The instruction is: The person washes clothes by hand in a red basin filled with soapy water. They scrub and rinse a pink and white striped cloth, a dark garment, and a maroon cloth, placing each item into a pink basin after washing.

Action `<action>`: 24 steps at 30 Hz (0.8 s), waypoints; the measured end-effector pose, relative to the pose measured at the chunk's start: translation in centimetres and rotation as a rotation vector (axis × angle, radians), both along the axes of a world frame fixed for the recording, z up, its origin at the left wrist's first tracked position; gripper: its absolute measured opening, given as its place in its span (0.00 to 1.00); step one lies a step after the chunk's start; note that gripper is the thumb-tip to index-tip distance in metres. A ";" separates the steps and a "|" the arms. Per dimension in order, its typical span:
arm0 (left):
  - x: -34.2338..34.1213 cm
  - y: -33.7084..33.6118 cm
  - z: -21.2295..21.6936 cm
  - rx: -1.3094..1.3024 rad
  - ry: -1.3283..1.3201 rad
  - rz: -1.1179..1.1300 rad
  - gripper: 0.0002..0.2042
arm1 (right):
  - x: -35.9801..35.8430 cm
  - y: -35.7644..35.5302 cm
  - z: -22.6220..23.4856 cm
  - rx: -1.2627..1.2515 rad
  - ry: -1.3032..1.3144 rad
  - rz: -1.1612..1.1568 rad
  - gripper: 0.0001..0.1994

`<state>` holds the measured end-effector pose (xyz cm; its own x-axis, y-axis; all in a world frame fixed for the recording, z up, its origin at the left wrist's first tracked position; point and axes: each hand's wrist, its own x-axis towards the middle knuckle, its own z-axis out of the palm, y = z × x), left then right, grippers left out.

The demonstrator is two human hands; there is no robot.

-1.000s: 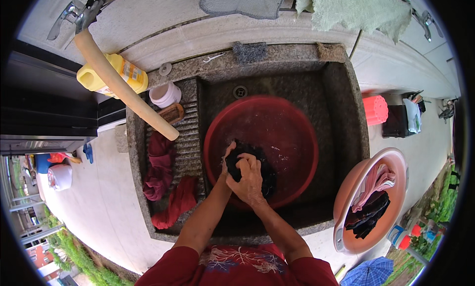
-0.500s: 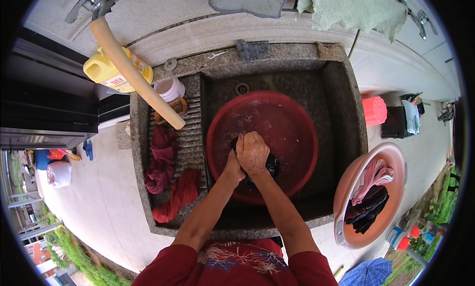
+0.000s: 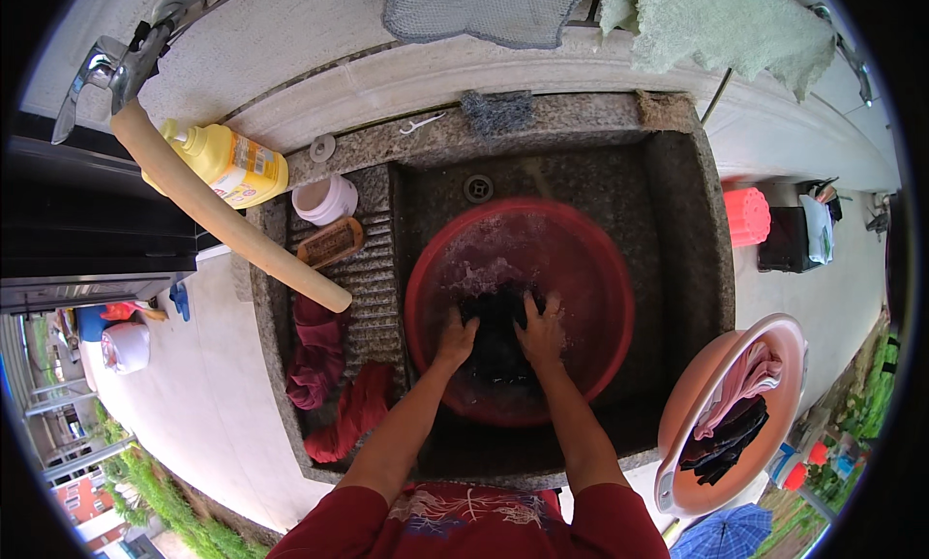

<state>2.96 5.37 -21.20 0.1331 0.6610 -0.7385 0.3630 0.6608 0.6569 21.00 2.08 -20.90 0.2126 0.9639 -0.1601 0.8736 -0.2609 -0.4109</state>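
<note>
A red basin (image 3: 619, 312) of water stands in the stone sink (image 3: 692, 240). In the water a black cloth (image 3: 496, 341) is spread between my two hands. My left hand (image 3: 455, 340) grips its left side, with some fingers hidden by cloth and water. My right hand (image 3: 542, 331) grips the opposite side, its thumb toward the middle. White suds float beyond the cloth. On the ribbed washboard at left lie a maroon cloth (image 3: 317, 351) and a red cloth (image 3: 353, 414).
Over the washboard hangs a beige hose (image 3: 242, 225) from the tap; beneath it are a wooden brush (image 3: 332, 242) and a pale tub (image 3: 325, 200). A yellow jug (image 3: 227, 162) stands at the sink's corner. Right of the sink, a pink basin (image 3: 769, 462) holds clothes.
My hands were clasped together, squeezing the bunched black cloth above the water. They have moved apart, and the cloth is now opened out in the water. The view has shifted slightly.
</note>
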 end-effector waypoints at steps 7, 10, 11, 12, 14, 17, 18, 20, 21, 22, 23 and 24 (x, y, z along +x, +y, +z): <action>3.5 2.4 9.1 -0.781 -0.622 0.467 0.45 | 0.9 3.6 -1.0 0.103 0.738 -0.481 0.19; 2.2 0.4 6.4 -0.490 -1.134 0.476 0.36 | -4.8 2.4 9.9 0.290 0.920 -0.276 0.17; 2.1 0.1 5.6 -0.402 -1.295 0.431 0.35 | -6.2 1.2 12.3 0.321 0.852 -0.175 0.17; 1.8 -0.2 5.1 -0.380 -1.295 0.427 0.34 | -7.5 0.0 14.0 0.355 0.767 -0.129 0.18; 1.0 -1.5 5.2 -0.345 -1.212 0.398 0.31 | -8.9 -1.1 15.8 0.414 0.598 -0.063 0.21; -0.3 -3.6 5.6 -0.250 -1.046 0.333 0.28 | -9.5 -1.5 17.3 0.483 0.401 0.029 0.22; -0.5 -4.0 5.6 -0.202 -1.003 0.307 0.27 | -9.5 -1.4 17.7 0.500 0.373 0.070 0.22; -0.2 -3.9 4.9 -0.093 -0.919 0.234 0.24 | -9.0 -0.8 18.1 0.583 0.278 0.127 0.21; 0.2 -3.8 4.3 -0.027 -0.880 0.187 0.23 | -8.8 -0.4 18.0 0.596 0.276 0.135 0.20; 0.7 -3.5 3.4 0.058 -0.849 0.136 0.22 | -8.6 0.0 17.9 0.610 0.276 0.146 0.20; 1.3 -2.9 2.5 0.142 -0.834 0.082 0.21 | -8.3 0.6 17.7 0.624 0.275 0.156 0.19; 1.8 -2.3 1.1 0.235 -0.862 0.032 0.19 | -8.1 1.5 17.6 0.654 0.308 0.151 0.18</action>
<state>4.79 3.07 -20.08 0.5581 0.7957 -0.2353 -0.3355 0.4757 0.8131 12.90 3.60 -3.31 0.1083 0.8980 0.4265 0.7007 0.2353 -0.6736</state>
